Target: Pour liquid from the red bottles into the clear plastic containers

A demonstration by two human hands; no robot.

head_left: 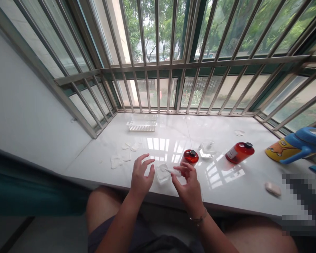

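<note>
My right hand (187, 184) pinches a small clear tube-like applicator (173, 172) and holds its tip over a small clear square dish (162, 173) near the sill's front edge. My left hand (141, 175) hovers just left of that dish with its fingers spread and nothing in them. An upright red bottle with a black cap (191, 156) stands right behind my right hand. Another red bottle (239, 152) lies on its side further right. A second clear dish (206, 149) sits between the two bottles.
The white window sill (252, 182) runs under metal window bars. A white mesh basket (142, 123) sits at the back. Pale cotton-like pads (118, 160) lie at left. A blue and yellow child's seat (296, 144) stands at right, with a small white piece (273, 188) near the front edge.
</note>
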